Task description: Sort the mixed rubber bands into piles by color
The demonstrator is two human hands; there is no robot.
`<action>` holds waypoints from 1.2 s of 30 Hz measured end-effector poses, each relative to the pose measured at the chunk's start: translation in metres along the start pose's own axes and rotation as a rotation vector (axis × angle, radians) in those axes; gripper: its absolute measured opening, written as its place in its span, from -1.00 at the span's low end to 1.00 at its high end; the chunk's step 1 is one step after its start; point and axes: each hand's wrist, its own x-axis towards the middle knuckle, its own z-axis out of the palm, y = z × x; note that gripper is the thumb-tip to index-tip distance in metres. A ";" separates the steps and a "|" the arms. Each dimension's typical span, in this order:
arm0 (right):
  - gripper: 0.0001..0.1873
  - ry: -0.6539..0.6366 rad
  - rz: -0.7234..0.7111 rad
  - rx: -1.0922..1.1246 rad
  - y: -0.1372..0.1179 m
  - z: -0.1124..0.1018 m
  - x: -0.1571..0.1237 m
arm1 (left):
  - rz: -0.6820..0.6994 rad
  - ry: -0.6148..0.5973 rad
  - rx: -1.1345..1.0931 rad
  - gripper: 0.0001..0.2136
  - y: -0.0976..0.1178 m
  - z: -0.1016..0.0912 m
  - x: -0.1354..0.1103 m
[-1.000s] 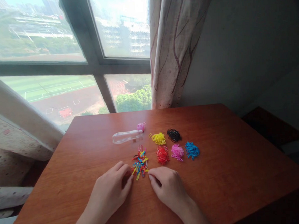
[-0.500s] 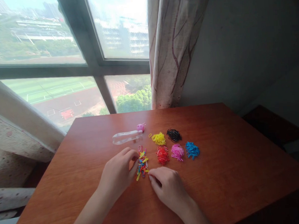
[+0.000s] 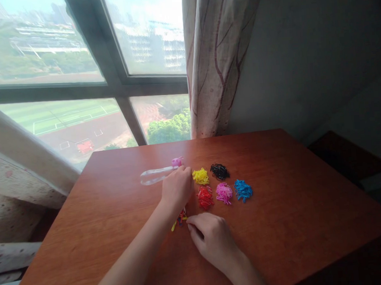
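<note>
I'm holding L hand (image 3: 178, 186) nr yellow pile (image 3: 200, 176), R hand (image 3: 211, 232) by mixed bands (image 3: 182, 216); can't see if fingers gripping anything.

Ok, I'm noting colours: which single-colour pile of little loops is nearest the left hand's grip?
The loose pile of yellow rubbery-looking loops, just right of the grip of the left hand; the red, pink, blue and black loop piles lie farther.

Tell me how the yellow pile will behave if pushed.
The yellow pile will probably shed strays, being many small pieces. It's likely light, since its strands look thin. Rolling seems unlikely: it lies spread on the table.
</note>
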 end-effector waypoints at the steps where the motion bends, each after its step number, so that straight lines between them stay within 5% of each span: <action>1: -0.79 -0.003 0.003 -0.001 0.000 0.000 0.000 | 0.003 -0.003 -0.002 -0.78 0.000 0.001 0.001; 9: -0.80 -0.018 -0.003 -0.036 -0.002 -0.002 0.001 | 0.037 0.005 -0.031 -0.79 -0.009 -0.006 -0.007; 18: -0.82 -0.023 0.011 -0.022 -0.003 -0.002 0.001 | 0.007 -0.013 -0.091 -0.84 -0.042 -0.020 -0.054; 29: -0.81 -0.029 0.063 0.001 -0.004 0.001 0.002 | -0.031 -0.015 -0.242 -0.81 -0.064 0.003 -0.112; 36: -0.89 -0.029 0.120 -0.068 -0.011 0.002 0.006 | -0.018 -0.029 -0.352 -0.79 -0.065 0.015 -0.123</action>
